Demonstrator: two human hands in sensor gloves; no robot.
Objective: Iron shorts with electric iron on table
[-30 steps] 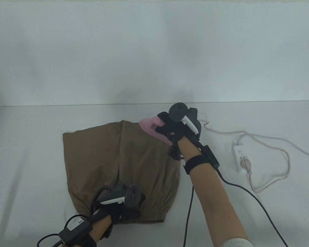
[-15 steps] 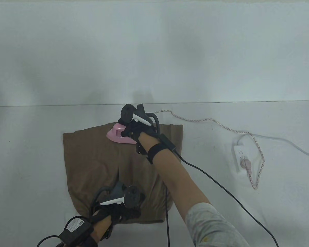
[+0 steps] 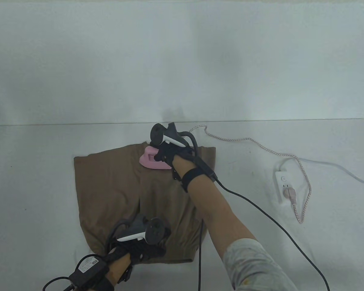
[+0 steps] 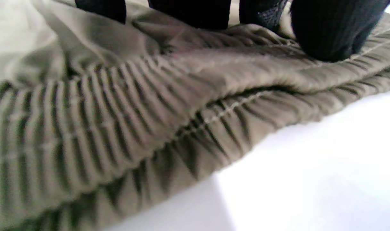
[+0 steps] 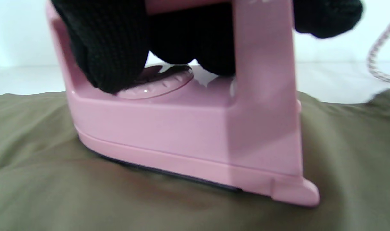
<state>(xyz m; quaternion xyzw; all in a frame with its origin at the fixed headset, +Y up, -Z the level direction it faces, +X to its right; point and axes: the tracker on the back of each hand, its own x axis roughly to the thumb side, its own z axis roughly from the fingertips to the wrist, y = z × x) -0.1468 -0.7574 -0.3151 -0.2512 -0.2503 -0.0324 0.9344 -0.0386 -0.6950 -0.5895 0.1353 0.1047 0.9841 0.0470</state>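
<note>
Right hand (image 3: 166, 151) wrapped around handle of pink electric iron (image 3: 153, 160); right wrist view shows gloved fingers (image 5: 108, 48) curled through the handle opening, above the dial. Iron soleplate flat on the brown shorts (image 3: 115, 188), directly under the right hand, near the garment's far edge. Left hand (image 3: 139, 245) rests on the near elastic waistband (image 4: 118, 128) of the shorts; left wrist view shows fingertips (image 4: 326, 35) pressing down on the gathered fabric, fingers lying apart from each other, not pinching. Shorts lie flat on white worktop (image 3: 33, 182), stretching from the left hand to the right hand. Braided pink-white cord (image 3: 248, 141) runs from behind the right hand out to its right side, ending at pink plug (image 3: 289, 194) seated in white power strip (image 3: 283, 182), well apart to the right of both hands. Black glove cable (image 3: 261, 212) trails from right wrist toward the near edge.
</note>
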